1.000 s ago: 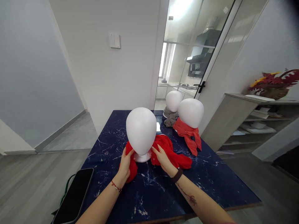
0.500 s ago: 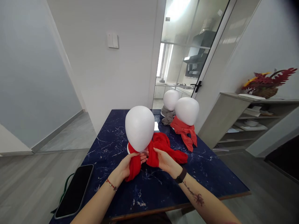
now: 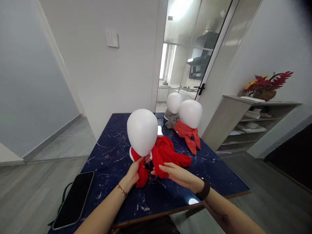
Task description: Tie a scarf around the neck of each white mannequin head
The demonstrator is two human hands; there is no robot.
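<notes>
- Below the mannequin head (image 3: 142, 131), red scarf strips (image 3: 159, 164) pointed lengthwise toward the near table edge (image 3: 158, 215).
- Left hand (image 3: 133, 173) reached forward, right hand (image 3: 179, 175) inward, fingers holding one strip each.

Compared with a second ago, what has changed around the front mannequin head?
The left hand has moved inward, bringing its side of the red scarf in front of the neck of the front mannequin head. The right hand has drawn the other side forward, toward the person. Both hands still hold the scarf. The smartphone, coral scarf and gray scarf stayed put.
</notes>
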